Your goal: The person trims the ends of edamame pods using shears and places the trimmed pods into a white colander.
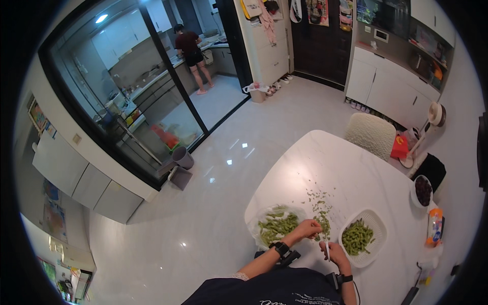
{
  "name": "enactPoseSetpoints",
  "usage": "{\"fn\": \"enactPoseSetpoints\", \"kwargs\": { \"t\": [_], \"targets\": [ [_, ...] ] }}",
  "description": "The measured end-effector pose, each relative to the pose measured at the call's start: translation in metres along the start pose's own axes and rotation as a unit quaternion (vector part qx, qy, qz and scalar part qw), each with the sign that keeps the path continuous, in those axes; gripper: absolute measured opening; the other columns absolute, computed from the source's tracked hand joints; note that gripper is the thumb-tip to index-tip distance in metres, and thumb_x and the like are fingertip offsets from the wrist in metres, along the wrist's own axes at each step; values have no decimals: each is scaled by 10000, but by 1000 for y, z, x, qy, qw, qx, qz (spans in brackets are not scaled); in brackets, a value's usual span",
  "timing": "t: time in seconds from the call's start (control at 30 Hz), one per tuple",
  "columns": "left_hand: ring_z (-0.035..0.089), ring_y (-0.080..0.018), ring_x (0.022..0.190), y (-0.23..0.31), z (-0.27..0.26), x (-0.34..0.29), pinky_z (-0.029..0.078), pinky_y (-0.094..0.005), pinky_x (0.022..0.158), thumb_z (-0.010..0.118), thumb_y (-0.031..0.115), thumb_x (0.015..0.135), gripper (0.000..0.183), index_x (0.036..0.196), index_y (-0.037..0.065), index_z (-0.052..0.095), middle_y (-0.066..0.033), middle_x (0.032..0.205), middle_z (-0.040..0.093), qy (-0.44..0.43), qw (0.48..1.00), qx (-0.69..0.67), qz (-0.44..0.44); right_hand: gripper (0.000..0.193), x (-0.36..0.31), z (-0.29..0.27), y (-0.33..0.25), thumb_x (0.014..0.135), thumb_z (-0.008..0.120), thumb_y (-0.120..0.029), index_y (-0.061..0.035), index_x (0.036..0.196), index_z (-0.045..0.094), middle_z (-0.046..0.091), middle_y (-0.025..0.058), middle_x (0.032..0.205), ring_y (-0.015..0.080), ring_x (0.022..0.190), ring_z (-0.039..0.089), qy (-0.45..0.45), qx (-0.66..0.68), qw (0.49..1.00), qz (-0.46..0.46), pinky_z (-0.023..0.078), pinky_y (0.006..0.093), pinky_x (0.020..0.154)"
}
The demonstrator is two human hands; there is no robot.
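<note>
My left hand (307, 230) is closed in a pinch above a pile of small green trimmings (321, 218); anything between its fingertips is too small to make out. Just right of it and nearer to me, my right hand (337, 255) is wrapped round a slim white tool (327, 250), possibly scissors, mostly hidden by the fingers. To the left, green bean pods (284, 224), looking like edamame, lie on a clear plastic bag (252, 227). On the right a white ribbed basket (377, 223) holds more green pods (357, 236), close beside my right hand.
All this stands on a white marbled table (315, 152). A bowl of dark fruit (423, 190) and an orange package (434, 226) sit at its right edge. A cream chair (371, 133) is at the far side. Beyond glass doors, a person (190, 51) stands at a kitchen counter.
</note>
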State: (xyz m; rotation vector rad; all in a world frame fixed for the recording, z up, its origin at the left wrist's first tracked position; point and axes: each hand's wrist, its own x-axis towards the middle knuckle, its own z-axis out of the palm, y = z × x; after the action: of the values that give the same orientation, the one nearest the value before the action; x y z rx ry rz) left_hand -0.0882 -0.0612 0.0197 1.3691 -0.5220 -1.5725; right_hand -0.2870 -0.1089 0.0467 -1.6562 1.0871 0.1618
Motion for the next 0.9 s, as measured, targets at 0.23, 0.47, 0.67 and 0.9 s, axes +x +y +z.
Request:
{"fn": "enactPoseSetpoints", "kwargs": {
  "t": [0.23, 0.47, 0.67, 0.9],
  "targets": [
    [523, -68, 609, -2, -11, -10, 461, -206, 552, 627, 206, 860, 196, 930, 29, 578, -9, 728, 568, -13, 1000, -4, 16, 679, -1, 5, 1, 806, 542, -624, 51, 790, 613, 565, 75, 619, 153, 516, 581, -7, 28, 1000, 2, 475, 280, 494],
    [550, -79, 624, 5, -5, -4, 470, -229, 584, 632, 225, 865, 200, 959, 50, 607, 5, 720, 576, -11, 998, -44, 42, 629, 13, 7, 46, 835, 528, -583, 36, 786, 630, 565, 70, 587, 155, 521, 569, 14, -6, 1000, -11, 458, 286, 507],
    [533, -74, 612, 27, -9, -33, 458, -221, 567, 630, 211, 854, 219, 975, 31, 599, 2, 721, 572, 68, 996, -45, 40, 579, 0, 8, -1, 851, 494, -578, -21, 712, 572, 569, 71, 585, 167, 550, 566, 29, -47, 996, -72, 437, 297, 544],
    [542, -54, 652, 28, 4, -24, 449, -187, 581, 656, 180, 844, 178, 958, 51, 610, 14, 802, 604, 21, 999, -37, -10, 647, -24, -6, -19, 838, 463, -614, 15, 761, 595, 604, 224, 733, 357, 698, 588, 34, -8, 999, -39, 440, 406, 638]
  ]
}}
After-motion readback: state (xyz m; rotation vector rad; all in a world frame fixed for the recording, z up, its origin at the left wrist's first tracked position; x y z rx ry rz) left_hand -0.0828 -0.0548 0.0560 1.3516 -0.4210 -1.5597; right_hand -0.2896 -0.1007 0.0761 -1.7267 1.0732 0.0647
